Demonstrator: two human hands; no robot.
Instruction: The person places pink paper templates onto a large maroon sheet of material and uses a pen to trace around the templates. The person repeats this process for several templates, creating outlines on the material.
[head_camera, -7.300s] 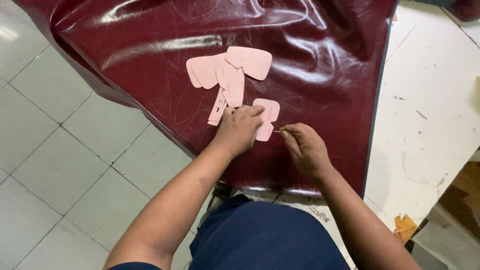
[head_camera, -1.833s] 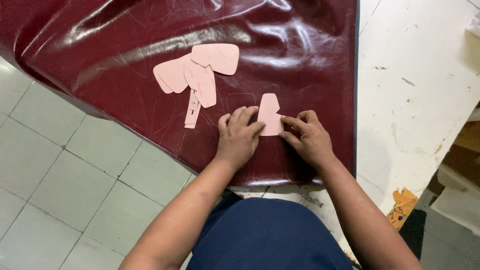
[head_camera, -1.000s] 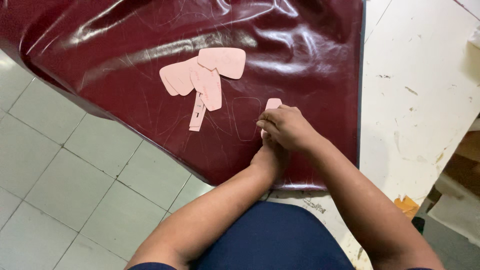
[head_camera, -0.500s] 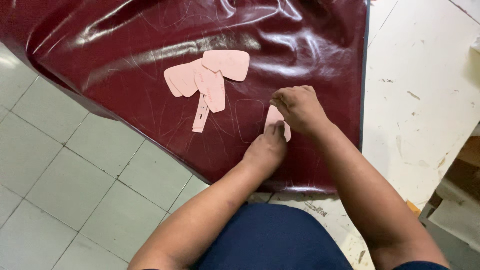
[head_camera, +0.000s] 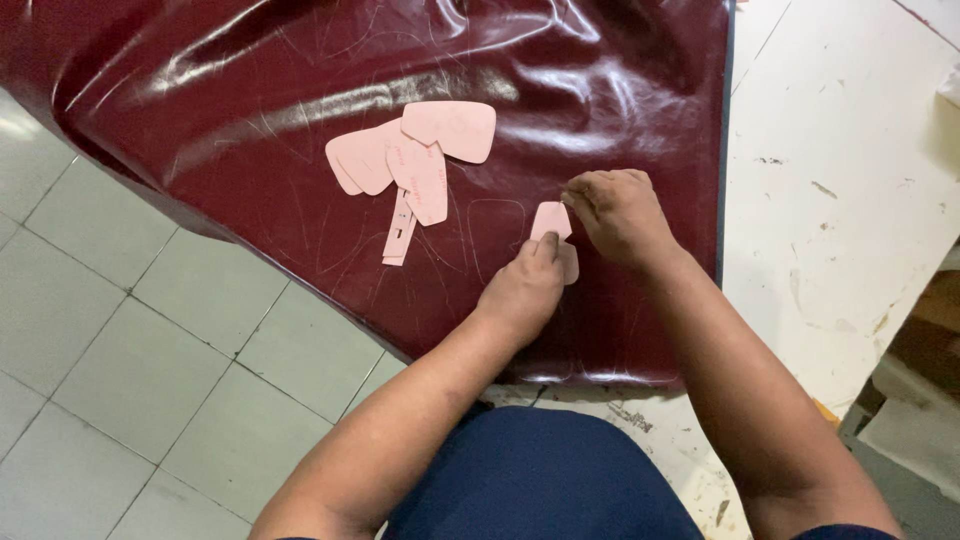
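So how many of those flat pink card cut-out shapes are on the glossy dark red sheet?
About 5: four overlap in a pile mid-sheet, including a narrow strip. One pink card cut-out lies under the left hand, beside the right hand. More may be hidden.

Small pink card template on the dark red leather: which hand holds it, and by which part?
The left hand presses the small pink card template flat at its lower end; the right hand touches its upper edge.

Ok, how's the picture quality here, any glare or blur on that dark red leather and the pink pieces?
Head view: sharp overall, no motion blur; white glare streaks run across the glossy dark red leather sheet, heaviest along its upper folds; the pink pattern pieces are evenly lit; the left hand and right hand cast only soft shadows.
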